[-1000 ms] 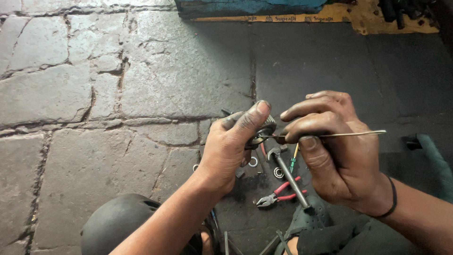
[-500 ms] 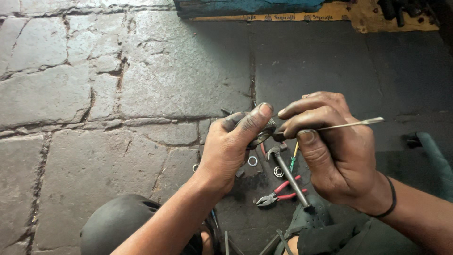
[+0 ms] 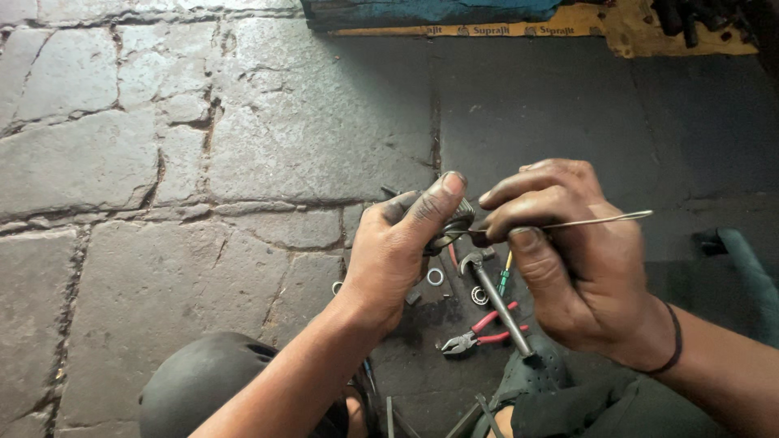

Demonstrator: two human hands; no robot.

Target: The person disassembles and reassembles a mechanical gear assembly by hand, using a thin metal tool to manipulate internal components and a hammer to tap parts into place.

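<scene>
Grey stone slabs (image 3: 268, 146), cracked and grimy, make up the floor under the work — both hands are held close together just above it. The left hand (image 3: 398, 251) has its fingers and thumb closed around a small round metal part (image 3: 454, 223), most of it hidden inside the grip. The right hand (image 3: 576, 259) pinches a thin metal rod (image 3: 600, 220) between thumb and curled fingers, its near end meeting the metal part and its far end pointing off to the right.

By the look of it, the step in hand is working the rod's tip into or against the part, a probing or prying job; exactly where the tip sits cannot be told, as the fingers cover it.

The next move seems to call for a steady left grip and small, controlled pressure from the right, so that the tip does not slip off.

Below the hands lie a hammer (image 3: 495, 300), red-handled pliers (image 3: 479, 334), a green-handled screwdriver (image 3: 505, 280) and several small rings (image 3: 436, 276) on the dark, oily patch of floor. A dark rounded helmet-like thing (image 3: 203, 389) sits by the left forearm.
</scene>
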